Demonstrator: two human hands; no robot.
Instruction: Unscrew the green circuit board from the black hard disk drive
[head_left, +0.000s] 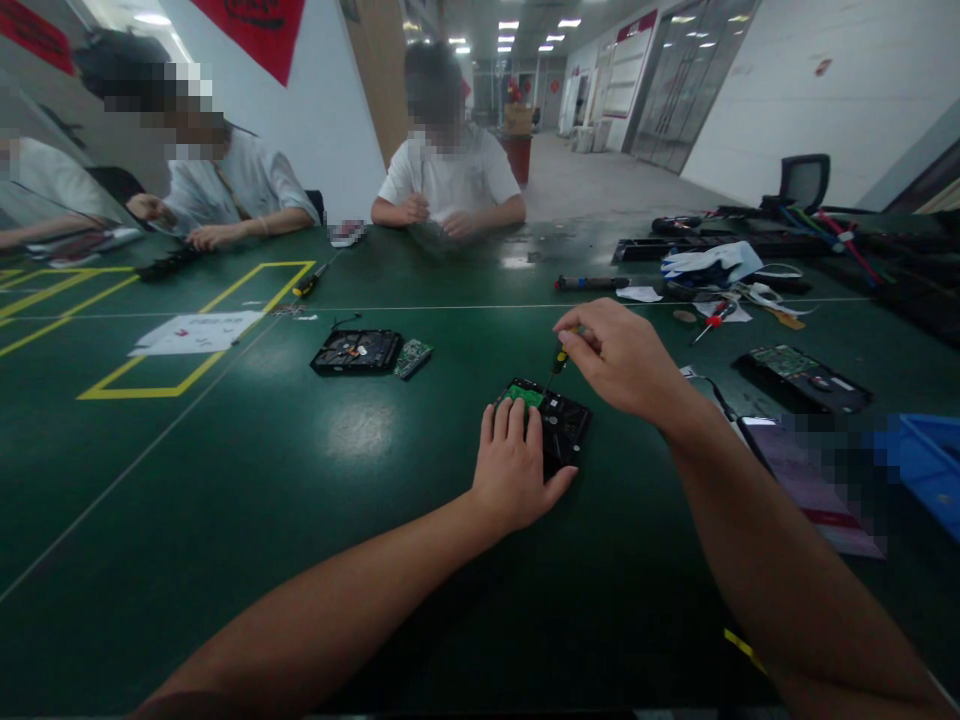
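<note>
A black hard drive (566, 425) with a green circuit board (527, 394) lies on the green table (420, 490) in front of me. My left hand (514, 465) rests flat on the drive, fingers stretched over the board and thumb along the near edge. Above the drive's far side, my right hand (619, 355) is closed round a yellow and black screwdriver (559, 358). Its thin shaft points down at the drive beside the board; whether the tip sits in a screw is too small to tell.
To the left lie an opened hard drive (356, 351) and a loose circuit board (413, 358). Another drive (806, 380), a red-handled screwdriver (716, 318), white gloves (712, 263) and a blue bin (926, 470) are at the right. Several people sit across the table.
</note>
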